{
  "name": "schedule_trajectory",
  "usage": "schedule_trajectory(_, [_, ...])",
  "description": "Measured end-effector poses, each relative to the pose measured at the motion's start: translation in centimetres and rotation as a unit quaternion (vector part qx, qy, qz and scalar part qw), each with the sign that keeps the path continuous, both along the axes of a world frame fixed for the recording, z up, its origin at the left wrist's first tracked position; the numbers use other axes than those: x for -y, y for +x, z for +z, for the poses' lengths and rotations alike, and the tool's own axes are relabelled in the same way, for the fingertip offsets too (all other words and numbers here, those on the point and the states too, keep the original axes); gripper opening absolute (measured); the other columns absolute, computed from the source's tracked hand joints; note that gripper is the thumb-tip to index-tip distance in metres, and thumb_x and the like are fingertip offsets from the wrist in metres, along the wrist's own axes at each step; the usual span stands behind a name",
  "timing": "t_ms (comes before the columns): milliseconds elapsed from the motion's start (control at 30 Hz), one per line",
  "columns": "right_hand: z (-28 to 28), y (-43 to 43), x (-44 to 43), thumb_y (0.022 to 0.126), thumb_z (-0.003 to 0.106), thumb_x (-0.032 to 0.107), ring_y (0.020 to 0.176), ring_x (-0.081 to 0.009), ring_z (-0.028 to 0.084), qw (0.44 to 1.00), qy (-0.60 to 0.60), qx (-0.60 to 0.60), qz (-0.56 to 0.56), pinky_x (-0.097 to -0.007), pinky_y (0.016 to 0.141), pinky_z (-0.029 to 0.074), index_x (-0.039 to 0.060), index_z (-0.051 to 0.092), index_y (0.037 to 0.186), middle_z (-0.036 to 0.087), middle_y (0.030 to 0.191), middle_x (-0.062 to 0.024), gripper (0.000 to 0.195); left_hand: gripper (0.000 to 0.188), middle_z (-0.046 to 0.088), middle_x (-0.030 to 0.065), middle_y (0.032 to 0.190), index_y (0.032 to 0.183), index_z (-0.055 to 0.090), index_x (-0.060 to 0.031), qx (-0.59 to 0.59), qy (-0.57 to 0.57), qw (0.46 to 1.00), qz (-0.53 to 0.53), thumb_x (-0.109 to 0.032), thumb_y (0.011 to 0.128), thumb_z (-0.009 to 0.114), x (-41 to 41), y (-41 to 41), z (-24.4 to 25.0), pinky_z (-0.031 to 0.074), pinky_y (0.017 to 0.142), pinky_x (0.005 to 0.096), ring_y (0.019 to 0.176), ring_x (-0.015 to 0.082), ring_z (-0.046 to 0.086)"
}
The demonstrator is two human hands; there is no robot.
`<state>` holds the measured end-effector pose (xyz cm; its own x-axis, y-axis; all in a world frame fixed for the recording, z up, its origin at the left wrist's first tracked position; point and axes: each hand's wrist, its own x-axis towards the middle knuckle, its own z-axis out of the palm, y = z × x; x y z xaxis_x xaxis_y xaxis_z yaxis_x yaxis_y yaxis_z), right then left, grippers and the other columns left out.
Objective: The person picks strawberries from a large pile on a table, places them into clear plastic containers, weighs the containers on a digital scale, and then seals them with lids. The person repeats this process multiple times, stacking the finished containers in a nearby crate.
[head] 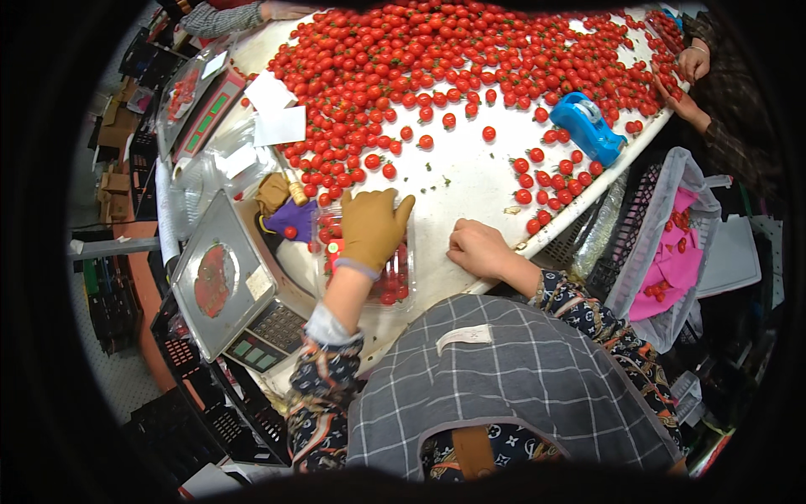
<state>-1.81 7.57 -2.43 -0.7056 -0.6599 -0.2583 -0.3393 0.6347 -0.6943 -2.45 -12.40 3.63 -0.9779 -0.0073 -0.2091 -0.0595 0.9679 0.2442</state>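
Note:
My left hand (pixel 373 232), in a tan glove, lies spread over a clear plastic punnet (pixel 407 277) of cherry tomatoes with a red label; whether it grips the punnet's rim is hidden. To the right, my bare right hand (pixel 482 249) rests on the white tabletop (pixel 434 220) near its edge, fingers curled; whether it holds anything does not show. Beyond both hands spreads a big heap of cherry tomatoes (pixel 378 63), with a smaller loose group (pixel 557 183) to the right. A blue tape dispenser (pixel 587 129) stands beside that group.
Left of the punnet are a digital scale (pixel 223 277), a purple cloth item (pixel 291 220), stacked clear punnets (pixel 204 183) and white cards (pixel 279 126). A lined crate (pixel 667 252) with pink material stands right. Another person's hands (pixel 686 110) are at the far right; another arm (pixel 223 19) is top left.

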Motion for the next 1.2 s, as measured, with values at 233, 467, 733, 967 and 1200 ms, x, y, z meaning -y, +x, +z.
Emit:
schedule_trajectory(233, [0.2,-0.2,0.3,0.081,0.061,0.020,0.090,-0.0280,0.057,1.000,-0.001,0.022,-0.003,-0.0373,0.077,0.047,0.0060,0.065,0.080,0.058,0.090,-0.0109,0.014,0.044,0.054,0.0155,0.054,0.054,0.058,-0.0028,-0.174,0.147,0.974,-0.003,-0.030,0.087,0.055,0.9,0.4,0.0,0.039,0.053,0.0437,0.052,0.0326,0.053])
schedule_trajectory(467, [1.1,-0.1,2.2,0.083,0.060,0.019,0.088,-0.0244,0.056,0.987,-0.127,0.086,0.050,-0.0334,0.077,0.045,0.0046,0.063,0.085,0.058,0.089,-0.0088,0.015,0.041,0.051,0.0174,0.053,0.056,0.056,0.0015,-0.202,0.304,0.926,0.096,-0.024,0.087,0.057,3.9,1.6,3.9,0.033,0.047,0.0408,0.047,0.0310,0.049])
schedule_trajectory(733, [11.7,-3.8,-0.6,0.089,0.056,0.019,0.098,-0.0171,0.060,0.847,-0.339,0.408,-0.035,-0.0327,0.081,0.051,0.0029,0.058,0.091,0.062,0.101,-0.0066,0.016,0.044,0.059,0.0146,0.059,0.063,0.065,-0.0039,-0.090,0.162,0.979,-0.081,-0.039,0.087,0.053,1.4,0.4,-1.2,0.043,0.057,0.0424,0.057,0.0335,0.057])
schedule_trajectory(967, [14.1,-4.6,-1.1,0.093,0.050,0.017,0.107,-0.0353,0.058,0.714,-0.507,0.482,0.034,-0.0504,0.084,0.052,0.0013,0.051,0.096,0.054,0.109,-0.0170,0.016,0.049,0.067,0.0160,0.090,0.093,0.068,-0.0028,-0.027,0.556,0.830,0.030,-0.043,0.093,0.041,-1.5,1.3,1.9,0.047,0.082,0.0369,0.088,0.0265,0.063])
schedule_trajectory(1200, [14.0,-4.7,0.4,0.094,0.048,0.018,0.112,-0.0369,0.053,0.644,-0.565,0.509,0.078,-0.0597,0.085,0.049,0.0016,0.050,0.095,0.048,0.109,-0.0177,0.016,0.073,0.066,0.0147,0.098,0.101,0.063,-0.0011,0.256,0.866,0.430,-0.007,-0.063,0.091,0.025,-1.9,5.0,3.1,0.041,0.098,0.0440,0.103,0.0300,0.061])
